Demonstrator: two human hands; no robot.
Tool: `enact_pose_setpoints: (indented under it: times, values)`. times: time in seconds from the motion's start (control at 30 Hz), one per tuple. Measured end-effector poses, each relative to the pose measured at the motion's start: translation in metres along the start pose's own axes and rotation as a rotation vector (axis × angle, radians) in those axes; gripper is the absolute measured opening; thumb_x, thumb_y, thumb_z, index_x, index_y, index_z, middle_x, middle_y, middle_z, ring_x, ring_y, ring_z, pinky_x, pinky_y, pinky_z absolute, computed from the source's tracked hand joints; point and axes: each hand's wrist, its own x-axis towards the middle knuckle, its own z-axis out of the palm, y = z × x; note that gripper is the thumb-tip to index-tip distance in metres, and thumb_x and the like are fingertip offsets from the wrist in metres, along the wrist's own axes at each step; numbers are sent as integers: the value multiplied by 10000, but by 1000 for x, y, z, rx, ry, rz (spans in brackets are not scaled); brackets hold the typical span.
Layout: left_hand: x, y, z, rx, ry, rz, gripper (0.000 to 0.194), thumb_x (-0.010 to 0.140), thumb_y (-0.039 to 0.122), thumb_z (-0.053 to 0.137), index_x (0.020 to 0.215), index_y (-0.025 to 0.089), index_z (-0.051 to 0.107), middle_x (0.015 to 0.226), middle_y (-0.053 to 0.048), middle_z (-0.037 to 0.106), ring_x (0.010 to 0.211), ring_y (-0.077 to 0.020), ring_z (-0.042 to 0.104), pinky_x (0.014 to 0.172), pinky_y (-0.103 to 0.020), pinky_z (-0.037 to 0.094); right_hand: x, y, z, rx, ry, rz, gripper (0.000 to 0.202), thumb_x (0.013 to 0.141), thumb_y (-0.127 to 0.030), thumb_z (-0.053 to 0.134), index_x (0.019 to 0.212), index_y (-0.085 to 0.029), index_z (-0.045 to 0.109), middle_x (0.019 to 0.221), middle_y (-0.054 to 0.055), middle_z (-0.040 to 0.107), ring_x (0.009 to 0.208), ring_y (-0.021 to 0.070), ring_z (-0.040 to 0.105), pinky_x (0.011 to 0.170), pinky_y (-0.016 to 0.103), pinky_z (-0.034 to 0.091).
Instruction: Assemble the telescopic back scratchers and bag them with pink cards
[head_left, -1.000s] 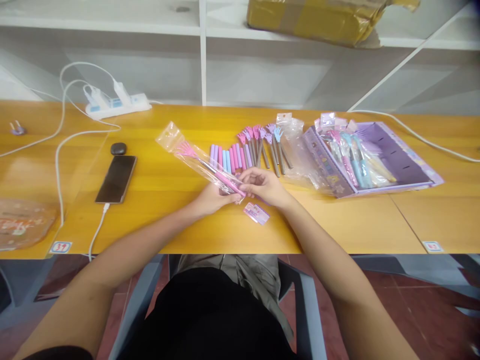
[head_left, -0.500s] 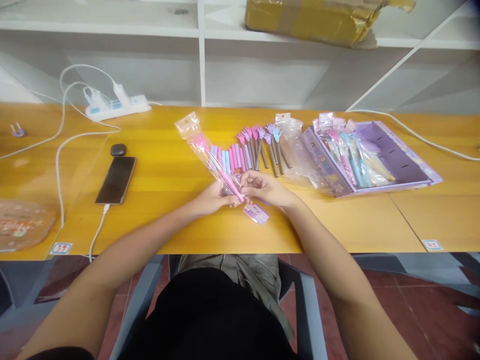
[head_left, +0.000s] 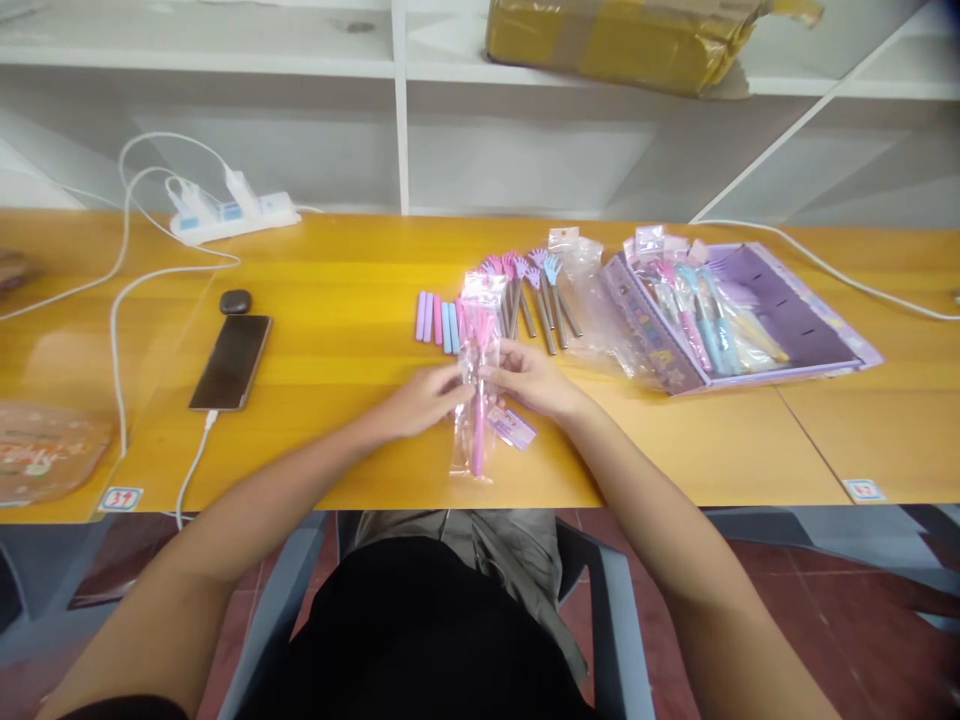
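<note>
A clear plastic bag with a pink hand-shaped scratcher (head_left: 478,425) inside stands nearly lengthwise before me, its hand end pointing away. My left hand (head_left: 429,398) pinches the bag's left side and my right hand (head_left: 529,376) grips its right side, both near the middle. A small purple printed card (head_left: 511,428) lies on the table just below my right hand. Behind the bag are pink, purple and blue handle tubes (head_left: 437,320) in a row, and several metal rods with coloured hand-shaped heads (head_left: 553,285).
A purple box (head_left: 802,320) holds bagged scratchers at the right, with empty clear bags (head_left: 600,310) beside it. At the left lie a phone (head_left: 231,362), a small black case (head_left: 235,301) and a power strip (head_left: 236,215) with white cables.
The bagged pink scratcher has swung from slanting up-left to nearly straight, and its lower end now reaches closer to me. My hands now hold it nearer its middle.
</note>
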Motion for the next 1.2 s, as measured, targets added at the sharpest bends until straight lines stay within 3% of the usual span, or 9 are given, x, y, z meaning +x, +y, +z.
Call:
enact_pose_setpoints:
  times: [0.1,0.23,0.37,0.5,0.63,0.7,0.87,1.0,1.2]
  values:
    - [9,-8,-8,-141,273,-13,240,971,426,762,1062,209,715,983,-40,738,829,-172,673,731,-277,508,-2,-1,8,-24,-176,53,365,873,-432,931,1030,-201,696,846,-4,773,676,129,725,601,261,629]
    - [18,-17,-11,-372,385,-17,282,945,367,794,1165,216,704,1065,-44,743,967,-180,690,847,-284,518,-4,-5,12,-80,-341,134,298,939,-436,862,1032,-196,712,874,22,787,716,144,746,652,296,650]
    - [21,-23,-8,-408,457,-1,137,916,283,782,1015,210,721,967,-7,700,873,-145,633,790,-262,482,-10,-17,-11,-327,-146,88,286,980,-477,808,1045,-210,732,879,27,767,692,141,689,590,288,542]
    - [20,-23,-7,-345,495,-1,228,961,426,776,913,211,717,849,3,620,754,-135,527,695,-260,432,-19,-24,-53,-752,121,-52,363,863,-527,913,879,-218,723,754,-7,659,656,142,556,602,305,420]
    - [18,-24,-7,-359,504,-18,430,963,636,764,902,214,711,746,21,517,664,-131,461,618,-270,397,-23,-17,-83,-892,67,-9,506,642,-568,1036,852,-221,733,808,13,673,708,174,569,636,315,417]
    - [18,-25,-6,-371,495,-5,471,974,682,735,899,218,705,707,27,478,638,-130,447,594,-269,387,-23,-14,-87,-917,20,26,508,618,-562,1042,866,-221,758,843,25,688,731,181,581,657,317,430]
    - [17,-23,-4,-350,513,9,522,989,721,691,859,216,671,678,26,471,607,-127,424,562,-270,369,-24,-18,-80,-858,-10,114,435,703,-540,983,889,-224,747,865,28,710,727,175,593,658,315,451]
    - [15,-20,-2,-294,488,-13,511,1030,690,638,860,209,662,662,28,462,598,-128,424,558,-273,337,-29,-30,-70,-588,-34,199,458,777,-562,944,915,-233,656,797,8,700,695,172,626,650,321,496]
    - [12,-21,4,-120,393,-36,453,1066,626,577,867,220,606,704,20,501,652,-142,466,621,-276,366,-16,-24,-34,-258,182,-184,648,783,-496,992,1260,-291,603,860,-32,702,684,151,627,635,303,535]
